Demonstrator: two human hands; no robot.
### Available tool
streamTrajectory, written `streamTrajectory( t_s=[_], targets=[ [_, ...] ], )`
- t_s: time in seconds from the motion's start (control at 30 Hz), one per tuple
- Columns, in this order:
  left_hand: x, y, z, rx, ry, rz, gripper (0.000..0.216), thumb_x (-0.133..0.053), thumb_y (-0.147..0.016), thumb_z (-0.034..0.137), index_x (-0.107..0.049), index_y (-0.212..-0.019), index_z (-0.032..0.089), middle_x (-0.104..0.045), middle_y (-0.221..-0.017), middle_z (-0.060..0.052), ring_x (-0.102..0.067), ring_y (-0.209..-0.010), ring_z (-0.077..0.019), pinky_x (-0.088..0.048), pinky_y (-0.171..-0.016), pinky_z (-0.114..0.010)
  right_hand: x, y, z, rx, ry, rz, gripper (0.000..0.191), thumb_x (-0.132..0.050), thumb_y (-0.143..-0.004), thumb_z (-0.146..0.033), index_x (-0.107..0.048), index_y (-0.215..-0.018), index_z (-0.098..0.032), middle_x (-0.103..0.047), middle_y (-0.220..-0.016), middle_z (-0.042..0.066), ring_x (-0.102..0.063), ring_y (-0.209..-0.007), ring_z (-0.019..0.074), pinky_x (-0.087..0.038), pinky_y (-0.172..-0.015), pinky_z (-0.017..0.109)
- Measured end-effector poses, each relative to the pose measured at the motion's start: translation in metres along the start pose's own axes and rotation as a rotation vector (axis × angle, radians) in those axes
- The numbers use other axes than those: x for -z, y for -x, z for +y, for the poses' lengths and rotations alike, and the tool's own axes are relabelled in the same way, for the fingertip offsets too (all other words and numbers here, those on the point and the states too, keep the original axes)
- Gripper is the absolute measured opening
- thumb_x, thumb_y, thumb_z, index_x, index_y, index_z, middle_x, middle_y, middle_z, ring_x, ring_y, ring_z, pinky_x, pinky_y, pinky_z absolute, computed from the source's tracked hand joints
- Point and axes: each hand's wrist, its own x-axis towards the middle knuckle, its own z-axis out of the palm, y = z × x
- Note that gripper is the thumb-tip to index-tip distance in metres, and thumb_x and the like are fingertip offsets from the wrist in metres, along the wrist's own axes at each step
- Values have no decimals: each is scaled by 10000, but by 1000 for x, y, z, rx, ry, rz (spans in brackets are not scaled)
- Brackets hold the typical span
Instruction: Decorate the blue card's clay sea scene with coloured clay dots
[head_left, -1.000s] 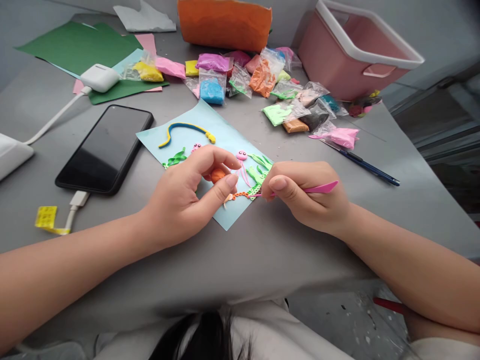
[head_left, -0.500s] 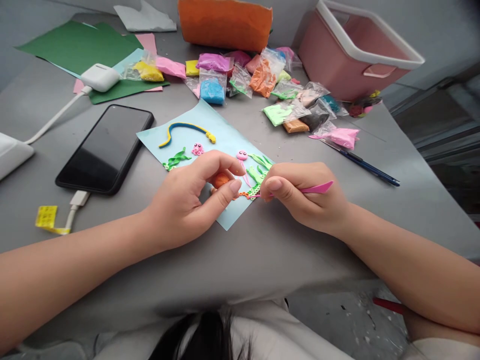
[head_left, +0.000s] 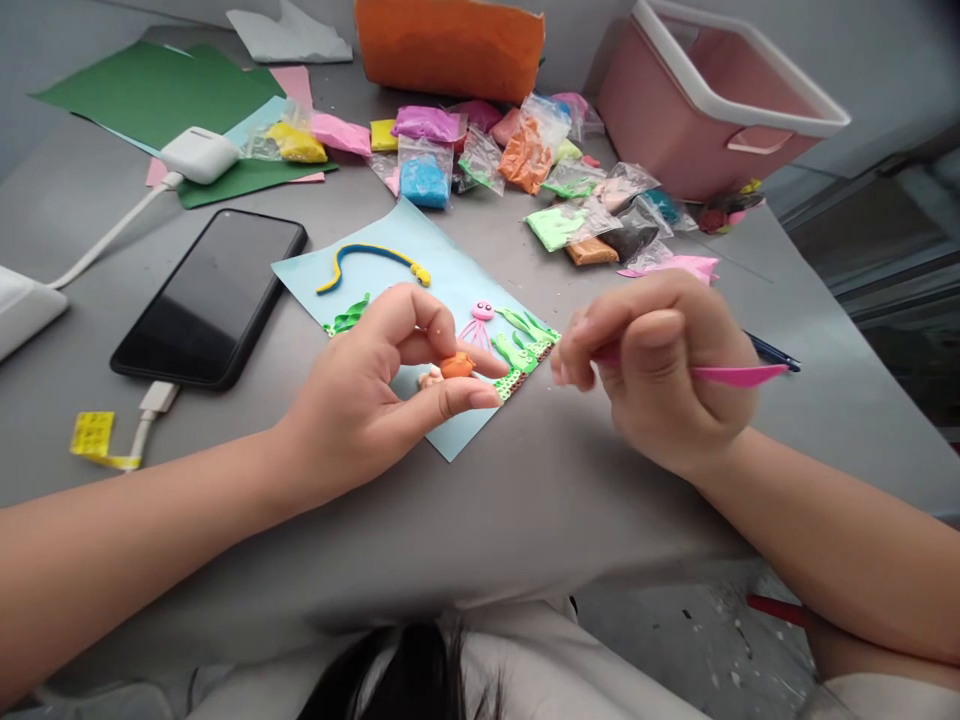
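My left hand (head_left: 405,365) is over the light-blue paper (head_left: 450,435), its fingers curled round a small orange clay piece (head_left: 456,365) with a beige bit beside it. To the right, off the paper, my right hand (head_left: 660,370) is closed round a pink clay tool (head_left: 739,375); its front end is hidden by the fingers. On the paper lie a yellow and blue clay snake (head_left: 367,250), a pink clay jellyfish (head_left: 481,315) and green clay seaweed (head_left: 517,355). More green seaweed (head_left: 349,315) shows at the left edge, partly behind my left hand.
Several bags of coloured clay (head_left: 424,183) lie across the back, near an orange box-like object (head_left: 450,50) and a pink bin (head_left: 667,130). A phone (head_left: 214,295) on a charging cable is at left. A dark pen (head_left: 772,353) lies right, green sheets (head_left: 165,95) back left.
My right hand has pulled back to the right and up with the pink tool, away from my left hand. The left fingers have shifted slightly, showing more of the orange clay piece.
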Motion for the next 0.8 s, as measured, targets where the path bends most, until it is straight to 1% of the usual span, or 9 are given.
streamTrajectory(
  t_s=[0.07,0.13,0.2,0.23,0.3,0.37,0.57,0.7,0.8],
  targets=[
    [1,-2,1,-39,-31,-14,233,-744,-889,352,-539,-877,242,-754,-953,-14,-743,-998,-209,-575,-781,-325,1,1,-5,67,159,-117,166,-510,-1046,-269,-656,-976,-231,-583,-662,-25,-517,-511,92,-443,-486,240],
    [3,-4,2,-115,-109,-16,161,-737,-895,360,-631,-866,242,-748,-948,-26,-712,-996,-213,-566,-801,-340,1,1,-10,154,324,-219,72,-597,-997,-195,-655,-1012,-235,-607,-684,-26,-518,-520,84,-449,-492,224],
    [3,-5,2,-158,-148,-13,155,-728,-899,388,-672,-881,245,-739,-885,-29,-690,-906,-207,-565,-795,-357,1,1,-13,212,417,-287,141,-698,-933,-169,-654,-1047,-238,-628,-714,-21,-547,-557,88,-479,-519,217],
    [3,-5,2,-154,-143,-14,165,-731,-895,399,-675,-905,243,-733,-856,-27,-686,-858,-200,-571,-776,-357,1,0,-13,224,442,-303,183,-731,-909,-176,-654,-1063,-238,-635,-730,-15,-568,-582,94,-495,-534,217],
    [2,-4,1,-113,-95,-11,199,-746,-880,394,-659,-960,234,-725,-861,-25,-692,-794,-181,-592,-733,-339,1,0,-13,231,462,-300,211,-756,-894,-202,-661,-1078,-244,-651,-766,-2,-602,-624,103,-519,-555,220],
    [0,-3,1,-71,-32,-12,230,-771,-854,358,-628,-978,226,-714,-905,-28,-713,-801,-173,-617,-715,-317,2,-1,-13,231,472,-294,187,-749,-900,-208,-675,-1066,-252,-663,-788,4,-617,-636,105,-532,-563,224],
    [-2,-2,4,-7,164,-79,289,-770,-828,200,-552,-1015,237,-727,-915,0,-763,-846,-162,-666,-789,-306,2,1,-17,276,502,-267,141,-744,-894,-145,-720,-1011,-221,-646,-773,17,-612,-619,89,-532,-559,214],
    [-2,-2,6,-1,201,-97,320,-754,-823,123,-534,-1021,244,-740,-907,8,-775,-830,-155,-675,-757,-281,3,2,-17,329,518,-249,196,-739,-886,-107,-726,-1013,-255,-652,-775,6,-608,-601,84,-530,-527,214],
    [-2,-2,6,-6,188,-105,298,-752,-828,139,-543,-1015,242,-736,-897,4,-774,-816,-163,-678,-740,-290,4,2,-16,332,531,-248,196,-728,-895,-124,-724,-988,-296,-661,-779,-5,-624,-601,96,-556,-537,231]
  ],
)
